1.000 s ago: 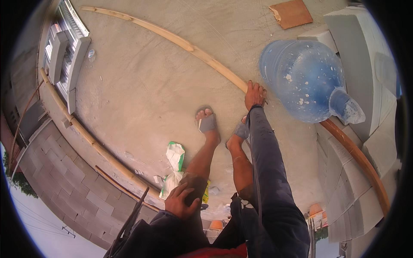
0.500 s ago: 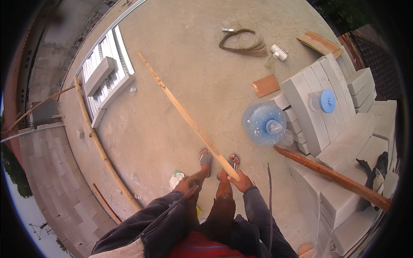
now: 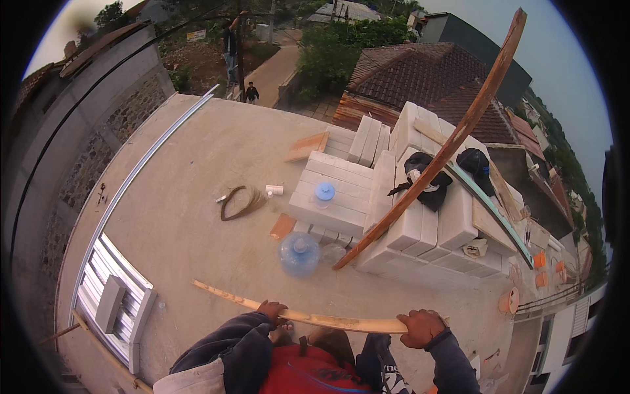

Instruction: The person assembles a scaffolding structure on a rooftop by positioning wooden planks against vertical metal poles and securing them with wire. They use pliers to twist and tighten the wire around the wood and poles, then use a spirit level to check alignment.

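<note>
A long, pale strip of wood (image 3: pixel 341 322) lies across in front of my body, held level in both hands. My right hand (image 3: pixel 422 328) is closed round its right end. Further left along the strip, my left hand (image 3: pixel 271 311) wraps over it with bent fingers. The strip's narrower left end reaches past my left hand, above the concrete floor. Beyond the strip stands a large blue water jug (image 3: pixel 300 255). Just right of the jug, the foot of a reddish-brown timber (image 3: pixel 436 161) rests low, and the timber slants up to the far right.
Pale block stacks (image 3: pixel 328 167) fill the right side, bearing a blue-lidded container (image 3: pixel 324 192), black cloth and a cap (image 3: pixel 474 164). Beyond the jug lie a stick broom (image 3: pixel 243 202), a white cylinder (image 3: pixel 274 190) and a board (image 3: pixel 283 226). Metal channels (image 3: pixel 105 262) lie left. Two people are far off.
The strip has swung from pointing away to lying crosswise. My left hand has taken hold of it, and my right hand has moved right with its end. The view has tilted up.
</note>
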A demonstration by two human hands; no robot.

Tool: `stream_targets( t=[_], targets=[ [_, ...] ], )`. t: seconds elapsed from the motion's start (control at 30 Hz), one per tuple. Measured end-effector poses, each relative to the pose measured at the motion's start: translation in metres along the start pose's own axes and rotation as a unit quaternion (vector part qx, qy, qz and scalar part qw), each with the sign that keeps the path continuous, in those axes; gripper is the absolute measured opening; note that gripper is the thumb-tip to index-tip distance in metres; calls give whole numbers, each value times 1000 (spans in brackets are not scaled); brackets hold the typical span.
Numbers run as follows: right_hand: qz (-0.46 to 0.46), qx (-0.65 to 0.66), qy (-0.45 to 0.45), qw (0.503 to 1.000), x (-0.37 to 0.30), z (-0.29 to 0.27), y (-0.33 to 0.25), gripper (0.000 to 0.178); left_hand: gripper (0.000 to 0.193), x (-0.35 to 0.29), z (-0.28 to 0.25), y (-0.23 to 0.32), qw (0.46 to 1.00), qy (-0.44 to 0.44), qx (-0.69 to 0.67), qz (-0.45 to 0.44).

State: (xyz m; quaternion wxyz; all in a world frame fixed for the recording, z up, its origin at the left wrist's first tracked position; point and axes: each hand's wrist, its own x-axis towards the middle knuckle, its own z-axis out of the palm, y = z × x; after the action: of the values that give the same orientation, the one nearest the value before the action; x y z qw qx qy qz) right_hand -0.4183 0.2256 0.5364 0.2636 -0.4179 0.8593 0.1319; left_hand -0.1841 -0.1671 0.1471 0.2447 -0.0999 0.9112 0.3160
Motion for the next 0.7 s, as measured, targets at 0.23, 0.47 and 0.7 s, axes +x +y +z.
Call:
stream_targets(
  t=[0.23,0.47,0.7],
  targets=[
    [93,24,227,969,-140,93,74,59,38,-20,-21,129,959,240,107,108],
    [222,182,418,862,-152,365,130,36,34,-48,-183,367,850,339,319,247],
    [261,417,541,683,-154,404,174,39,99,-62,-215,657,588,626,212,466]
  ],
)
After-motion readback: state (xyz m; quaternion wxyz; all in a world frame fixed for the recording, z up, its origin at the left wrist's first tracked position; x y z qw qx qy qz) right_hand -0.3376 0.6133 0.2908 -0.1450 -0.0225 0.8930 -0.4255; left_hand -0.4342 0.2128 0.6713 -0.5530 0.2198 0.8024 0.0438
